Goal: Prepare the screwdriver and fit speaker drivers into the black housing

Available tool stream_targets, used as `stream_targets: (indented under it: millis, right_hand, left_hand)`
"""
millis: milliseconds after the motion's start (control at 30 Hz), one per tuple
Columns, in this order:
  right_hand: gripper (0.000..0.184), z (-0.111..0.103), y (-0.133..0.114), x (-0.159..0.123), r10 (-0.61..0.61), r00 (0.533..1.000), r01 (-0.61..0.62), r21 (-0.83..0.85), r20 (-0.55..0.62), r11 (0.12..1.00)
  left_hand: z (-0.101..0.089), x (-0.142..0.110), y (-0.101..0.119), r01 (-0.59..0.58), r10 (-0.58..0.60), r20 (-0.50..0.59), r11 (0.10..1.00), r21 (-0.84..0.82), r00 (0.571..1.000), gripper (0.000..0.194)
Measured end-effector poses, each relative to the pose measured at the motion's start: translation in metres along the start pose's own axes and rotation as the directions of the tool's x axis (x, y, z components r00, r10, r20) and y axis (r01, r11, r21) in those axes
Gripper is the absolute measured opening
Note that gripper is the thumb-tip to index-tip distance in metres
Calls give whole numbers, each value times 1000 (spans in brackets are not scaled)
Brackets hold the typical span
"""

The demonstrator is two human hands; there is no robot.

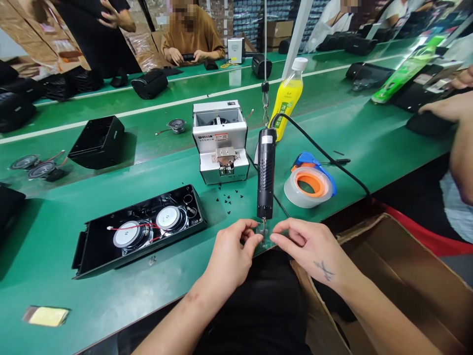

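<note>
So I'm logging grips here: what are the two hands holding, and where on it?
Both hands, left hand and right hand, pinch a small clear piece by its opposite ends, under the hanging screwdriver.

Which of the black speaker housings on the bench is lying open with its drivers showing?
The long speaker housing left of the left hand: two round drivers and red wires show. The others look closed or empty.

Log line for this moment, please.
left hand: pinching clear piece | right hand: pinching same | screwdriver: hanging, tip above
</note>
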State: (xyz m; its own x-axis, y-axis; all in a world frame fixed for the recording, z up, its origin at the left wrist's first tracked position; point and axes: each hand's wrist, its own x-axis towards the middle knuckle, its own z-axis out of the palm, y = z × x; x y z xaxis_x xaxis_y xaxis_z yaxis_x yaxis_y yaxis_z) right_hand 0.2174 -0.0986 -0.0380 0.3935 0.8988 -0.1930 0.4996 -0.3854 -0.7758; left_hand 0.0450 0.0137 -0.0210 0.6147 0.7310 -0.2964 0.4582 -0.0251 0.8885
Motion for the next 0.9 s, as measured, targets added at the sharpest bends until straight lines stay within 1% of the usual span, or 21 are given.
stream_targets:
  millis: [100, 233, 333, 533, 900]
  right_hand:
    - [36, 2, 2, 3, -45, 998, 44, -14, -36, 999]
    - [32, 5, 5, 4, -98, 995, 98, -2, -36, 995]
    - [32, 7, 7, 4, -110, 993, 110, -6, -40, 994]
    - [34, 6, 6, 7, -97, 995, 96, -40, -25, 995]
    - [37, 6, 3, 11, -28, 999, 26, -87, -27, 996]
  left_hand:
    - [3, 0, -3, -32, 33, -40, 999, 36, 999, 21]
    - [8, 0, -7, -66, 74, -80, 994, 92, 994, 20]
    - [10, 2, -9, -86, 98, -89, 988, 132, 991, 18]
    - [10, 4, -8, -91, 112, -94, 974, 206, 989, 16]
    - [14, 3, -5, -101, 141, -93, 932, 348, 986, 16]
